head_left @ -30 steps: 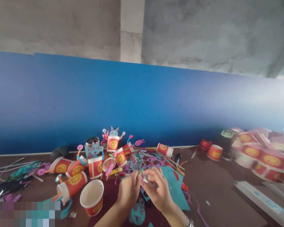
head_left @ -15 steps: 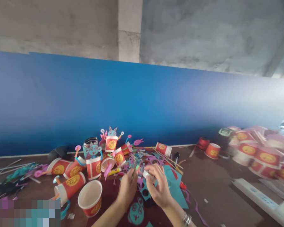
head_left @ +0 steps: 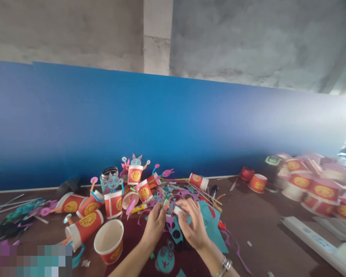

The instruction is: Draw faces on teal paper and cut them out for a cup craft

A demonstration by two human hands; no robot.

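My left hand [head_left: 155,220] is closed in a pinch, with a small green-and-pink piece [head_left: 165,202] at its fingertips; its exact kind is too small to make out. Close beside it, my right hand [head_left: 193,223] curls its thumb and fingers around a small white roll [head_left: 177,210], which looks like tape. Below the hands, a blue paper animal face [head_left: 165,260] lies on a dark red mat. A blue strip with dark round holes [head_left: 175,232] and a blue paper sheet [head_left: 215,227] lie under and beside my right hand.
An upright paper cup [head_left: 109,241] stands left of my arms. Behind it are several red cups [head_left: 113,204] with paper faces and straw arms. Coloured scraps [head_left: 178,190] cover the middle back. Stacked cups [head_left: 311,184] and a power strip [head_left: 311,238] lie at right, a blue panel behind.
My hands stay near each other, with only small finger movements. A small green bit now shows on the mat beside my left forearm. The view has shifted slightly.
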